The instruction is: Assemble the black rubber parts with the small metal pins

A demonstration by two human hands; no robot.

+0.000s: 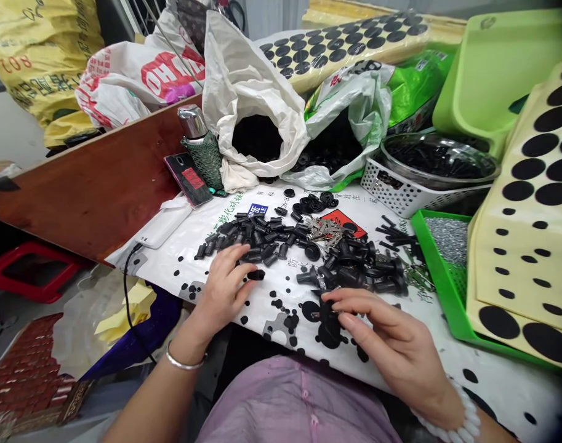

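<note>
My left hand (220, 289) hovers over the front of the white-covered table, its thumb and index finger closed on a short black cylindrical cap (256, 275). Lower right of it, my right hand (391, 338) pinches a dark part (327, 312) with a bit of metal showing near the thumb; its exact shape blends with black discs behind it. Beyond my left hand spreads a pile of small black cylinders (257, 234). Larger black flanged plastic parts (377, 271) lie heaped above my right hand, beside a little mound of silver metal clips (325, 231).
Open sacks (255, 92) of black parts stand behind. To the right are a white basket (391, 195), a glass bowl (447, 178), a green tray (442, 289) and sheets of black round stickers (516, 271). A flask (200, 147), phone (188, 178) and white power bank (164, 224) sit left.
</note>
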